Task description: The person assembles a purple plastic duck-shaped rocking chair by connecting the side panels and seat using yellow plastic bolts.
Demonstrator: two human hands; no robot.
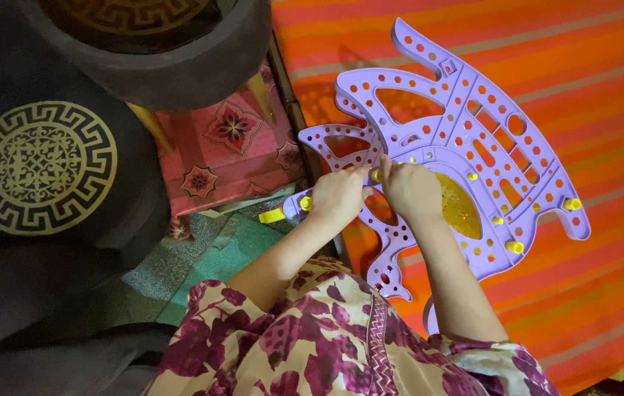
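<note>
Floor: orange striped mat (605, 110)
Panel: purple perforated plastic panel (466, 139) lies flat, long axis diagonal, upper-left to lower-right
Hands: left hand (335, 196) and right hand (409, 187) pinch yellow peg (376, 175) at panel's middle

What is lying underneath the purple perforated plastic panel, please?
An orange striped cloth shows around the purple panel and through its holes. Both hands, left and right, cover its near middle, so what lies beneath there cannot be seen.

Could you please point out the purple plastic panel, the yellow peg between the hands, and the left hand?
purple plastic panel (473, 110), head view, upper perforated part.
yellow peg (376, 175), head view, its head.
left hand (338, 194), head view, back of hand.
</note>
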